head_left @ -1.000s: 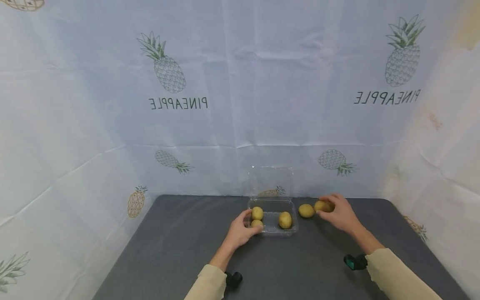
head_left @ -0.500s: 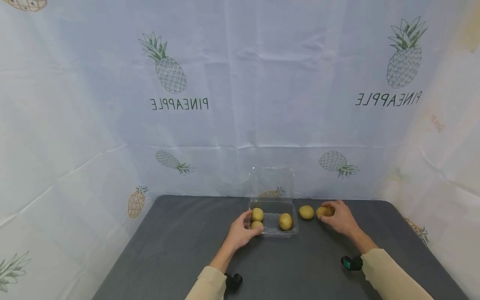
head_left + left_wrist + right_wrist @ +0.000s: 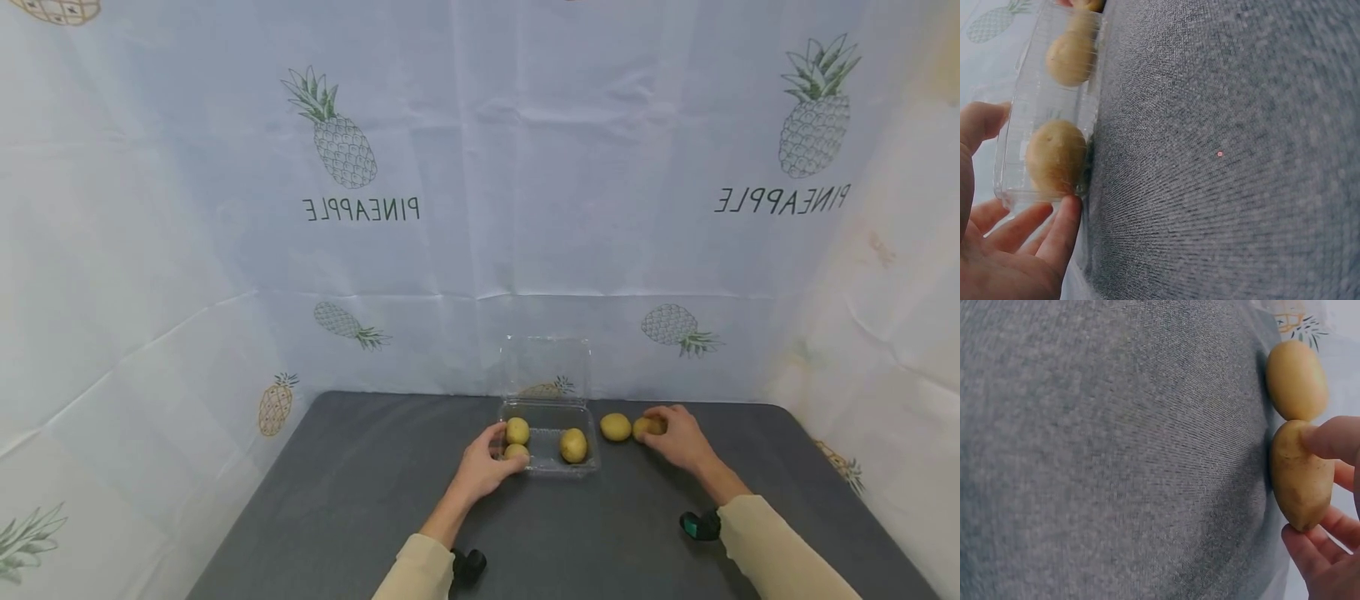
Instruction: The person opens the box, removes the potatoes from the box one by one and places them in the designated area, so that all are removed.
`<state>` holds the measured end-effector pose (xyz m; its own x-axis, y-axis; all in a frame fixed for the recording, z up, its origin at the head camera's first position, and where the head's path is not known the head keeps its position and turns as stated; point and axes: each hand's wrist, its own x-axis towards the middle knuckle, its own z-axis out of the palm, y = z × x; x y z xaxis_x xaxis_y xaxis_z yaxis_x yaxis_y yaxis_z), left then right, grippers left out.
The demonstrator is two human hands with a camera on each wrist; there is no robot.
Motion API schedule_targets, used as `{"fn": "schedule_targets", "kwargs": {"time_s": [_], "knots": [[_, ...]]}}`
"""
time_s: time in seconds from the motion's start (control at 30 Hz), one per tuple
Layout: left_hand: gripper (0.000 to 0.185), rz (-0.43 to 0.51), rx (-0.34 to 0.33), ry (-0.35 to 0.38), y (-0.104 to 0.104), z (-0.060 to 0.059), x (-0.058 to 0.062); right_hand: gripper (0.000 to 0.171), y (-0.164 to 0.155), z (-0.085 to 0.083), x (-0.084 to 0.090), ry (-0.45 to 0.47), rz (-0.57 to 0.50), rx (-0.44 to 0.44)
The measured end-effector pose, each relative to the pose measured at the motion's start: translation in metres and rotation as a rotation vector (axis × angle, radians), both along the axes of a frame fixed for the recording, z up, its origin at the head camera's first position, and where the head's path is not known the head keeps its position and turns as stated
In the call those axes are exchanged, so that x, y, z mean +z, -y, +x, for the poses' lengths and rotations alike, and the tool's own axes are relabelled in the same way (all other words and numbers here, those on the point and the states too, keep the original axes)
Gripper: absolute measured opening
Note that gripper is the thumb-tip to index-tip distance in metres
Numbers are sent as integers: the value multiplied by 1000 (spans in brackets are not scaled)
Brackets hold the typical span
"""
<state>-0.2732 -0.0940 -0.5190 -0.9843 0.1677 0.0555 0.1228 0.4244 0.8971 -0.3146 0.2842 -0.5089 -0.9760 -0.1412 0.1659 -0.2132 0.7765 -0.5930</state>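
A clear plastic clamshell container point(image 3: 551, 472) stands on the table with three potatoes inside. Two potatoes point(image 3: 517, 431) sit at its left end; another potato point(image 3: 573, 446) lies toward the right. My left hand point(image 3: 480, 468) holds the container's left end, its thumb and fingers spread about the corner, seen close up in the left wrist view. To the right of the container, my right hand point(image 3: 681, 437) grips a potato point(image 3: 1302, 475) between thumb and fingers, low at the table. That potato touches a second loose potato point(image 3: 1297, 380), which lies between it and the container.
The container's transparent lid point(image 3: 546, 367) stands raised at the back, near the pineapple-print curtain point(image 3: 480, 167). Curtain also hangs on both sides. A dark grey table point(image 3: 585, 542) lies beneath everything. Small black devices point(image 3: 468, 567) are worn at the wrists.
My right hand has moved slightly left and toward me, bringing its potato down against the neighbouring one. The left hand stays at the container. The head view has shifted a little.
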Motion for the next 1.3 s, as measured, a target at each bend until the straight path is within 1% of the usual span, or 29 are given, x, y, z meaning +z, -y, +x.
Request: {"fn": "schedule_targets", "kwargs": {"time_s": [0.13, 0.3, 0.5, 0.67, 0.9, 1.03, 1.3], "knots": [[76, -2, -1, 8, 0, 0, 0, 48, -1, 1, 0, 9, 12, -5], [76, 0, 2, 13, 0, -1, 1, 47, -3, 4, 4, -19, 29, -13], [76, 4, 8, 13, -1, -1, 1, 37, 2, 11, 16, -60, 40, 5], [76, 3, 7, 11, -1, -1, 0, 36, 11, 16, 28, -67, 45, 33], [76, 13, -1, 3, 0, 1, 2, 33, 27, 24, 39, -87, 1, 53], [77, 12, -4, 4, 0, 2, 2, 31, 36, 28, 43, -103, -26, 63], [77, 3, 3, 9, 0, 1, 2, 29, 54, 31, 50, -87, -75, 106]]}}
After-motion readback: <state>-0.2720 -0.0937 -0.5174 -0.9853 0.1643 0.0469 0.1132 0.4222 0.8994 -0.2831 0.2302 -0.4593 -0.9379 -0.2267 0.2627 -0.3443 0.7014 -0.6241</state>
